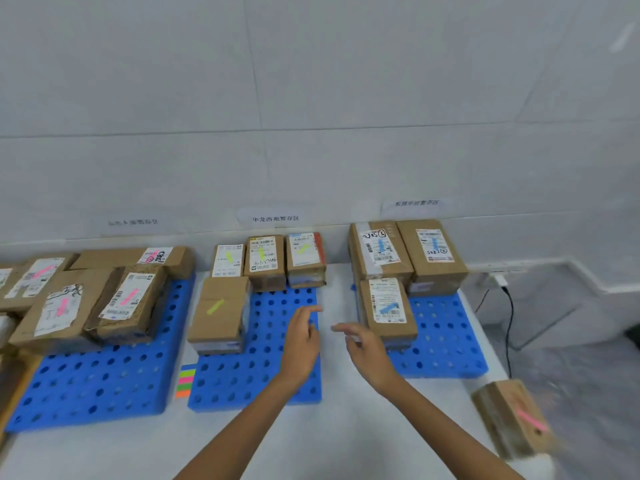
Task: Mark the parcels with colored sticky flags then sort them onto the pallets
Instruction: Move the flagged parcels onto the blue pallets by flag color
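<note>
Three blue perforated pallets lie on a white table. The left pallet [104, 382] carries several brown parcels with pink flags [128, 299]. On the middle pallet [256, 372] sit several parcels with yellow-green flags [218, 310]. The right pallet [446, 344] bears three parcels with blue flags [388, 308]. My left hand [301, 341] hovers open over the middle pallet, empty. My right hand [363, 348] is open and empty just left of the front blue-flag parcel. A pad of colored sticky flags [185, 381] lies between the left and middle pallets. A pink-flagged parcel [512, 417] sits at the table's right front corner.
A tiled white wall with three paper labels [275, 218] runs behind the pallets. The table's right edge [495, 362] drops to a grey floor, where a black cable [509, 327] hangs from a wall plug. More parcels crowd the far left edge.
</note>
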The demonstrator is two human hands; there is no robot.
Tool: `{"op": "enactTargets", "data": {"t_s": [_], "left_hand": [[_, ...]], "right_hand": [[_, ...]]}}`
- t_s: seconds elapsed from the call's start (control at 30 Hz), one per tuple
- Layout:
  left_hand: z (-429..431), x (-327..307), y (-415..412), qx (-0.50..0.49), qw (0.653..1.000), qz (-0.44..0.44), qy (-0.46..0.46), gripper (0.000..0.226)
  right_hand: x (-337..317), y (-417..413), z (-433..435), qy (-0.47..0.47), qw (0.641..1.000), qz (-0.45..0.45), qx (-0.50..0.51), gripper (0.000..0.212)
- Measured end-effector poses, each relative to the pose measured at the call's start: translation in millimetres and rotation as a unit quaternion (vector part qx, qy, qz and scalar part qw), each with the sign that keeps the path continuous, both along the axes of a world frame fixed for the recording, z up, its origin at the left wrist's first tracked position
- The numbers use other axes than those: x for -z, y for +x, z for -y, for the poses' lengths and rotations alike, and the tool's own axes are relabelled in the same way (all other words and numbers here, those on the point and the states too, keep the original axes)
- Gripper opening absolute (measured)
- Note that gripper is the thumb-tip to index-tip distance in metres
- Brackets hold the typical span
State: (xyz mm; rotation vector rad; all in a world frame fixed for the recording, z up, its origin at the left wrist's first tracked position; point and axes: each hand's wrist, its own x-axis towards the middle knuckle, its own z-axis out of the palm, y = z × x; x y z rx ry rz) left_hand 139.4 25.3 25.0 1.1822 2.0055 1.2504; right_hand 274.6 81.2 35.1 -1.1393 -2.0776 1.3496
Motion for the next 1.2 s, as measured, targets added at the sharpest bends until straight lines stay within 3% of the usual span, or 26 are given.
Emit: {"op": "enactTargets", "data": {"t_s": [0.2,0.4,0.53,0.6,0.63,0.67,0.73,0.77,0.9,1.07,1.2], "left_hand": [[-45,-18,149,0.049,0.996,0.071,0.026,0.035],[-51,24,279,0.145,0.975,0.109,-0.131,0.039],[-56,45,327,0.180,0.941,0.134,-0.253,0.046],[-56,51,350,0.205,0.918,0.148,-0.306,0.052],[-57,51,363,0.219,0.906,0.161,-0.325,0.054],[-58,48,375,0.233,0.896,0.177,-0.334,0.054],[-61,40,394,0.256,0.882,0.215,-0.331,0.049],[-64,39,398,0.253,0.882,0.233,-0.321,0.047],[-71,41,393,0.192,0.905,0.251,-0.285,0.042],[-74,28,367,0.154,0.929,0.261,-0.213,0.046],[-73,16,344,0.115,0.952,0.246,-0.140,0.044]], "right_hand": [[-28,170,-71,0.040,0.995,0.007,0.089,0.032],[2,343,-83,0.024,0.965,0.124,0.232,0.026],[30,385,-71,-0.152,0.952,0.185,0.192,0.024],[65,400,-68,-0.177,0.944,0.223,0.168,0.057],[77,406,-66,-0.184,0.941,0.232,0.165,0.065],[83,408,-63,-0.187,0.942,0.222,0.169,0.056],[85,409,-59,-0.176,0.950,0.201,0.162,0.027],[82,407,-59,-0.163,0.953,0.200,0.157,0.025],[73,399,-64,-0.139,0.964,0.192,0.121,0.036],[43,389,-71,-0.117,0.978,0.130,0.111,0.034],[28,366,-78,-0.097,0.986,0.083,0.104,0.045]]}}
